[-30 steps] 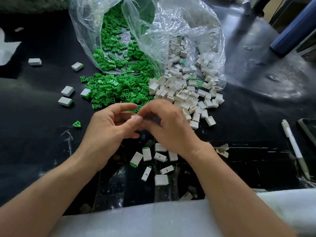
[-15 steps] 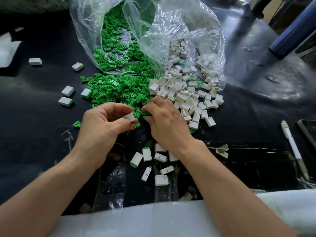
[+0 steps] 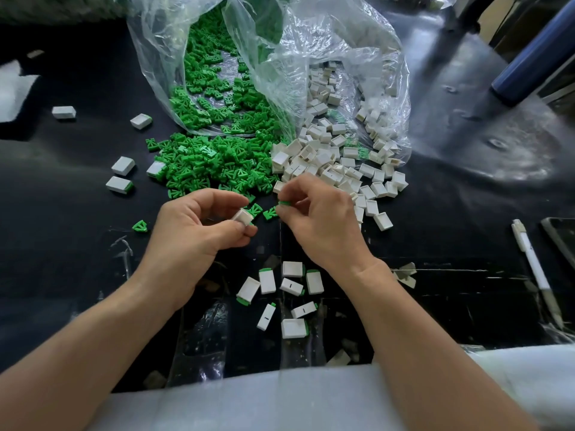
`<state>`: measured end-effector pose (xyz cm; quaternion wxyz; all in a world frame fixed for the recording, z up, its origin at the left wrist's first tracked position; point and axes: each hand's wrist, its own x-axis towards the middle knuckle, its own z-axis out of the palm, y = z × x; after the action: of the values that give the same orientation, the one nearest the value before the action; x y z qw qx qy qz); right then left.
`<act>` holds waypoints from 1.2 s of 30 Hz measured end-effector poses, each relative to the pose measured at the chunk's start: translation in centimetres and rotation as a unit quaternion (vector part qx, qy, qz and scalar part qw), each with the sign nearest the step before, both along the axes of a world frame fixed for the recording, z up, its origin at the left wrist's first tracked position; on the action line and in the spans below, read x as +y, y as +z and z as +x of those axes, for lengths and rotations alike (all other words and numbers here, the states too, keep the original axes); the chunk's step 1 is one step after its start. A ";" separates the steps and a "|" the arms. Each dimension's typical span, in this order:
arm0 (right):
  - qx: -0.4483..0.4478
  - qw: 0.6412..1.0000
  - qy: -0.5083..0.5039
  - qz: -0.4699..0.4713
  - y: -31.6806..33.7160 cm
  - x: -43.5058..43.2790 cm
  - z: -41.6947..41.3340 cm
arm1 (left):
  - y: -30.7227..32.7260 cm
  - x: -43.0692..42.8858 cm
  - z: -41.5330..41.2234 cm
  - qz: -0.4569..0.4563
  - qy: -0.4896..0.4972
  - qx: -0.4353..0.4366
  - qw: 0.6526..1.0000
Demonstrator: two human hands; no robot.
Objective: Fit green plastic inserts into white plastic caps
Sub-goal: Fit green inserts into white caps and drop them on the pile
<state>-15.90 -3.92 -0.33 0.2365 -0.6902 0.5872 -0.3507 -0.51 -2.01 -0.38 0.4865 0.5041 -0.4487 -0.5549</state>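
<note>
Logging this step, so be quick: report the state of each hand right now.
Left hand: grip closed, pinching a white plastic cap.
Right hand: grip closed, pinching a green plastic insert.

Left hand (image 3: 199, 231) pinching white cap (image 3: 242, 216), right hand (image 3: 320, 219) pinching green insert (image 3: 283, 203), apart

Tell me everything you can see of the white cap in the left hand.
The cap is a small white box, matte plastic by its look, hollow, its open end seemingly turned toward the right hand. The left hand pinches it, tilted, above the black table near the green pile. It looks empty; the insert in the right hand is close but apart.
</note>
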 end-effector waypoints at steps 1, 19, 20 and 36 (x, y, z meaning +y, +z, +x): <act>-0.022 1.000 -0.002 0.009 0.1 0.0 -0.1 | 0.1 0.0 0.0 -0.001 -0.003 0.001 1.000; -0.189 0.973 0.101 0.082 0.9 1.0 0.1 | -0.2 0.2 0.5 -0.029 -0.036 -0.035 0.998; -0.184 0.974 0.105 0.085 0.8 1.0 0.1 | -0.1 0.2 0.5 -0.030 -0.036 -0.037 0.998; 0.116 0.967 0.222 0.056 1.6 1.5 -0.1 | 0.8 0.6 0.6 -0.068 -0.058 -0.080 0.993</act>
<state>-15.98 -2.42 1.31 0.2766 -0.8249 0.4615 -0.1735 0.12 -1.37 0.39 0.4490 0.4857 -0.5515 -0.5083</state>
